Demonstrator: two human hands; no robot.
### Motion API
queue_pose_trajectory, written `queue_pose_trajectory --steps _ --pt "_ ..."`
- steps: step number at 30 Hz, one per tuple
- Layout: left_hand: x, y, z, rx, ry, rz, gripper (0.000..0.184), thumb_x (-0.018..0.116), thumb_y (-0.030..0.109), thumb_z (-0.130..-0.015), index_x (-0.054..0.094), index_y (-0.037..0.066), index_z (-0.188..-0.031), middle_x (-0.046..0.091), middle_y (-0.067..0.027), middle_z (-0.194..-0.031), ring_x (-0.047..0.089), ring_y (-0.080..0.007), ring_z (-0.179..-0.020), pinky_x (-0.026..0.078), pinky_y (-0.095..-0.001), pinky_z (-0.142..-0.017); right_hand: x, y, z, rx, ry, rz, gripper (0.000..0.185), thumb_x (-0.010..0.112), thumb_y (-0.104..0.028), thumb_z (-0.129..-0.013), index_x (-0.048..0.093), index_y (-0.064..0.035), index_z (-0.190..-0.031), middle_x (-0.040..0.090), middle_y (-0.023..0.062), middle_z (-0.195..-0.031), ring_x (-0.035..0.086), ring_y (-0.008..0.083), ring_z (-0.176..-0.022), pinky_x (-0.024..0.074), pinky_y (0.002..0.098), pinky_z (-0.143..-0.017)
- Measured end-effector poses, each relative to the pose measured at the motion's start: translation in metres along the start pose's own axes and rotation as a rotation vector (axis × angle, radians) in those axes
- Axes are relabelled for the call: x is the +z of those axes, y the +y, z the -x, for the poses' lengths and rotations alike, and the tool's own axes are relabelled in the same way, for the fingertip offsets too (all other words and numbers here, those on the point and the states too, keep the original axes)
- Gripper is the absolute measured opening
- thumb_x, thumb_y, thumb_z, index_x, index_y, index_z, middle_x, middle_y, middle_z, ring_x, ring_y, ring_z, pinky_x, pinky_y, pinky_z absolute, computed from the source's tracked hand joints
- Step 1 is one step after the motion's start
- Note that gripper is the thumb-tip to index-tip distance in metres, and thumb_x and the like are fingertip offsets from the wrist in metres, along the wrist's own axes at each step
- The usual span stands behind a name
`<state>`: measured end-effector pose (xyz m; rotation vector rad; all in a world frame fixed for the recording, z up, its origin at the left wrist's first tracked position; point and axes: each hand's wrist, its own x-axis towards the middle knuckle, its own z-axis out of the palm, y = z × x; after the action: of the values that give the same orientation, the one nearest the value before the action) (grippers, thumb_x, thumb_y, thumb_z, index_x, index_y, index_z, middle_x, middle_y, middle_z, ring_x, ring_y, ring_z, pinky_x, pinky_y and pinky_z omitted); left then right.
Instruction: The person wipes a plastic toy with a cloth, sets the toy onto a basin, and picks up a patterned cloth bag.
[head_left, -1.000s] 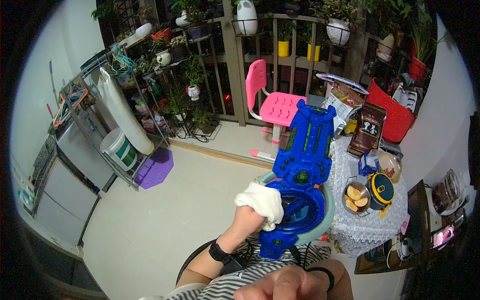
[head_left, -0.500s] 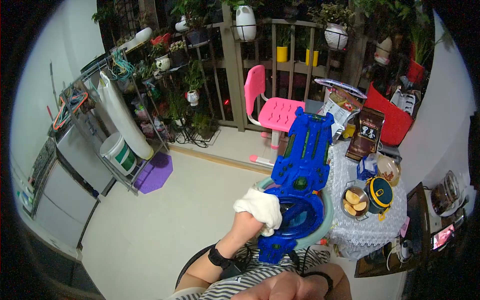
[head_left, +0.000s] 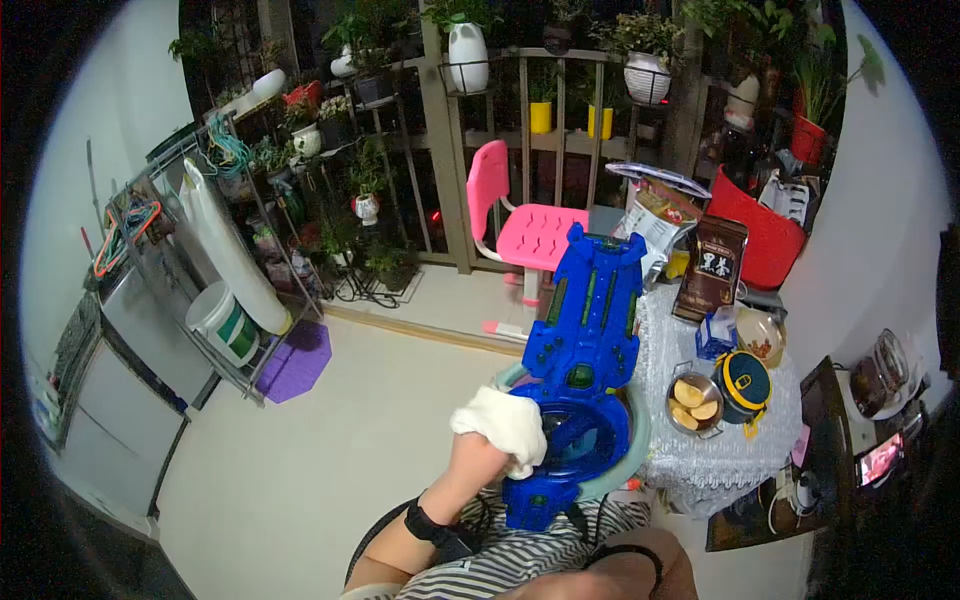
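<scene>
My left hand [head_left: 480, 462] is closed round a crumpled white cloth [head_left: 500, 418], pressed to the left side of a large blue plastic piece [head_left: 590, 345]. The piece has a long, ridged upper section with green-tinted parts, and a round ring lower down. Behind and under the ring shows the pale green rim of a round basin [head_left: 640, 440]. At the bottom edge, over my striped clothing, part of my right hand [head_left: 565, 588] shows; its fingers are cut off by the frame.
To the right, a lace-covered table [head_left: 665, 345] bears a pot of cut pieces [head_left: 693, 400], a dark lidded container [head_left: 745, 382] and a brown bag [head_left: 712, 265]. A pink chair [head_left: 535, 235] stands ahead. Left is a metal rack [head_left: 250, 380] with a bucket [head_left: 222, 325].
The whole scene has shifted slightly left in view as my head turned. My right hand has dropped lower, mostly out of frame. My left hand keeps the cloth against the blue piece.
</scene>
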<state>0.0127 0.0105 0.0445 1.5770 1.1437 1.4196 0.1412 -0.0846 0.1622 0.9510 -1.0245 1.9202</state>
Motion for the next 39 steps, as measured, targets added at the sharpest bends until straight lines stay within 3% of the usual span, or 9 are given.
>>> queue_pose_trajectory --steps 4,9,10,17,29,33,35,36,39 --pt "0.001 0.004 -0.006 0.038 0.024 0.057 0.013 0.054 0.007 -0.078 0.06 0.003 -0.089 0.063 -0.0064 -0.086 0.06 -0.0151 -0.079 0.047 -0.029 -0.07 -0.022 -0.048 -0.005 0.3 -0.187 0.44 0.022 0.063 -0.023 -0.081 0.066 -0.002 -0.086 0.055 0.0094 -0.079 0.051 0.0184 -0.061 0.0374 0.0306 -0.052" --pt "-0.006 0.0 -0.003 0.004 0.048 0.138 0.014 0.054 0.007 -0.078 0.058 0.003 -0.09 0.062 -0.0076 -0.089 0.06 -0.0172 -0.08 0.048 -0.0296 -0.071 -0.03 -0.07 0.035 -0.129 0.5 1.209 0.035 0.053 -0.032 -0.083 0.044 -0.0059 -0.061 0.043 0.0047 -0.063 0.039 0.016 -0.056 0.0309 0.0255 -0.048" --pt "-0.008 0.0 -0.004 0.022 0.027 0.101 0.013 0.054 0.007 -0.078 0.059 0.003 -0.089 0.062 -0.0081 -0.089 0.06 -0.0183 -0.081 0.047 -0.0299 -0.072 -0.046 -0.074 0.055 -0.248 0.707 1.211 0.01 0.051 -0.005 -0.078 0.046 -0.0051 -0.07 0.05 0.0054 -0.073 0.047 0.0162 -0.059 0.0345 0.0271 -0.05" --pt "-0.006 -0.008 -0.006 0.065 0.0 -0.036 0.013 0.052 0.011 -0.08 0.06 0.005 -0.087 0.061 -0.0095 -0.091 0.057 -0.0238 -0.085 0.045 -0.0342 -0.076 -0.123 -0.091 0.073 0.029 1.037 1.952 0.04 0.06 -0.005 -0.078 0.044 -0.0006 -0.114 0.054 0.0111 -0.098 0.053 0.0178 -0.087 0.0417 0.0248 -0.071" --pt "-0.022 0.034 -0.057 0.074 -0.513 -0.651 0.016 0.062 0.02 -0.072 0.06 0.007 -0.081 0.06 -0.0073 -0.075 0.056 -0.0199 -0.067 0.046 -0.0301 -0.063 -0.129 -0.08 0.069 0.358 1.115 1.284 0.02 0.059 -0.017 -0.084 0.055 0.0017 -0.09 0.057 0.0047 -0.069 0.051 0.0096 -0.045 0.0458 0.0239 -0.045" --pt "-0.009 -0.039 -0.059 0.237 -0.278 -0.18 0.02 0.061 0.022 -0.068 0.051 0.005 -0.068 0.048 -0.0097 -0.061 0.049 -0.0216 -0.056 0.039 -0.0342 -0.05 -0.148 -0.081 0.083 0.375 1.141 1.239 0.019 0.058 -0.017 -0.085 0.055 0.0016 -0.089 0.057 0.0039 -0.067 0.051 0.0095 -0.045 0.0453 0.0242 -0.045" --pt "-0.01 -0.026 -0.055 0.257 -0.416 -0.762 0.009 0.057 0.013 -0.077 0.058 0.004 -0.079 0.059 -0.0063 -0.076 0.055 -0.014 -0.068 0.044 -0.0297 -0.058 -0.157 -0.079 0.092 0.423 1.146 1.22 0.019 0.057 -0.018 -0.086 0.055 0.0013 -0.089 0.057 0.0037 -0.067 0.051 0.0092 -0.045 0.0446 0.0239 -0.045" --pt "-0.004 -0.049 -0.04 0.041 -0.197 0.111 0.018 0.062 0.021 -0.068 0.054 0.005 -0.07 0.05 -0.0118 -0.061 0.049 -0.0203 -0.055 0.041 -0.0328 -0.049 -0.159 -0.078 0.095 0.466 1.147 1.209 0.019 0.056 -0.018 -0.086 0.056 0.001 -0.089 0.056 0.0035 -0.067 0.05 0.009 -0.046 0.0438 0.0236 -0.045" --pt "0.005 -0.024 -0.02 -0.435 0.014 0.682 0.019 0.064 0.02 -0.066 0.056 0.004 -0.071 0.053 -0.0124 -0.064 0.051 -0.0189 -0.056 0.042 -0.0314 -0.051 -0.16 -0.075 0.092 0.385 1.116 1.13 0.019 0.054 -0.018 -0.087 0.056 0.0006 -0.087 0.057 0.0044 -0.066 0.049 0.0089 -0.046 0.0422 0.0227 -0.045"
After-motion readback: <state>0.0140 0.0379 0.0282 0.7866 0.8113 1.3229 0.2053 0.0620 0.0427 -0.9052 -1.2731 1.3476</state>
